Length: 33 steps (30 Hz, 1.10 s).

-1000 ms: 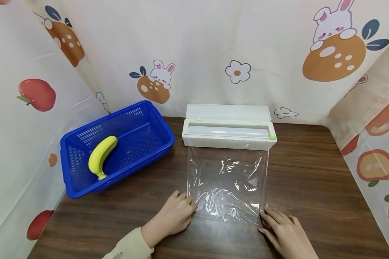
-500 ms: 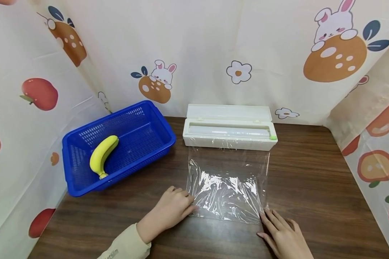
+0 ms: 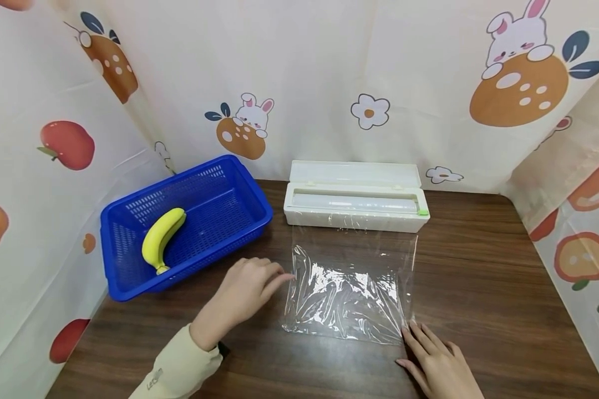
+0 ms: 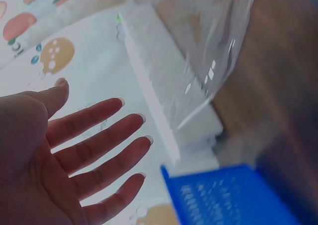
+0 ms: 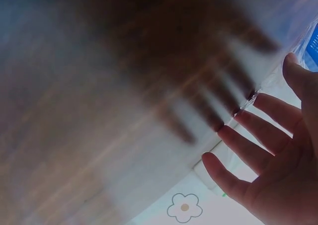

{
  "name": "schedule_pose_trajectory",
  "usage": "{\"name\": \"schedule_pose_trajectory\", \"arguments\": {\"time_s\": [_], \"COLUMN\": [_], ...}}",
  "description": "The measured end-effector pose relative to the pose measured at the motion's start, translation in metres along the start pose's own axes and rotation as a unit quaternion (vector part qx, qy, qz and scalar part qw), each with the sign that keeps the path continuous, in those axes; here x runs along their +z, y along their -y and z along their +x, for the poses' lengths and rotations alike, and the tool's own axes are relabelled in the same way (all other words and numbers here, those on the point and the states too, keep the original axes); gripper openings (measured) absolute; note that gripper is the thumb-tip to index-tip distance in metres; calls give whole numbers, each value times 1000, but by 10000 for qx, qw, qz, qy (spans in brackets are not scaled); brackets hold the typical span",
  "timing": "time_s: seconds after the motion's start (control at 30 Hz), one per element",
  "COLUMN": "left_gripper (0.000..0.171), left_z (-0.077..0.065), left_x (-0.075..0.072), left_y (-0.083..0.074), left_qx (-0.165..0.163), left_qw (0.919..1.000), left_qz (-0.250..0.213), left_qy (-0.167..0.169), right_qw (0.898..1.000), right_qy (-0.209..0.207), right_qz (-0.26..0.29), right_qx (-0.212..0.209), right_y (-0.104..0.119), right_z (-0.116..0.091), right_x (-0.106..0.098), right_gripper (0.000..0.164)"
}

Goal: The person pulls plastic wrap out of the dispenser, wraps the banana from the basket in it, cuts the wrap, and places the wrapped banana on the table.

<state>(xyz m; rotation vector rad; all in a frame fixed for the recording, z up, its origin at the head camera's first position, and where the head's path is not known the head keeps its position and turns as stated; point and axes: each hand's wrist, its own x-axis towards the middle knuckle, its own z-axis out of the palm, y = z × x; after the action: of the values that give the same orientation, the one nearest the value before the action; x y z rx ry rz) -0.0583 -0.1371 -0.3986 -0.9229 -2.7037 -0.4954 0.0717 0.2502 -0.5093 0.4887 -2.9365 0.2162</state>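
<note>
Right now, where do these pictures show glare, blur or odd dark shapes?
Head view: bright white glare streaks the clear film, while the banana looks fairly sharp. Left wrist view: the wooden tabletop is smeared out of focus. Right wrist view: dark, blurred finger shapes, probably a reflection, meet the fingertips of the right hand.

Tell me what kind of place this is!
Maybe an indoor nook: bunny-and-fruit cloth hangs behind and beside a brown table bearing a blue basket and clear film from a white box.
</note>
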Motion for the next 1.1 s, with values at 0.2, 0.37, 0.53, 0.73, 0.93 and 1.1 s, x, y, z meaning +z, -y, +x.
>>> {"name": "schedule_pose_trajectory", "arguments": {"time_s": [0.2,0.37,0.53,0.73,0.93,1.1], "left_gripper": [24,25,25,28,28,29], "left_z": [9,13,15,22,31,41], "left_x": [-26,-41,-55,-72,-89,-102], "left_y": [18,27,35,43,54,63], "left_qx": [-435,-624,-694,-798,-780,-787], "left_qw": [9989,9980,9973,9955,9948,9935], "left_qz": [-41,-2,218,452,584,759], "left_qy": [-152,-33,-39,217,311,305], "right_qw": [9999,9996,9979,9971,9957,9960], "right_qy": [67,208,563,665,789,747], "right_qz": [79,138,208,214,287,307], "right_qx": [76,137,238,301,386,381], "right_y": [0,2,3,2,3,2], "right_z": [2,4,6,6,6,6], "right_x": [-2,-4,-6,-8,-9,-9], "right_gripper": [59,58,57,57,58,57]}}
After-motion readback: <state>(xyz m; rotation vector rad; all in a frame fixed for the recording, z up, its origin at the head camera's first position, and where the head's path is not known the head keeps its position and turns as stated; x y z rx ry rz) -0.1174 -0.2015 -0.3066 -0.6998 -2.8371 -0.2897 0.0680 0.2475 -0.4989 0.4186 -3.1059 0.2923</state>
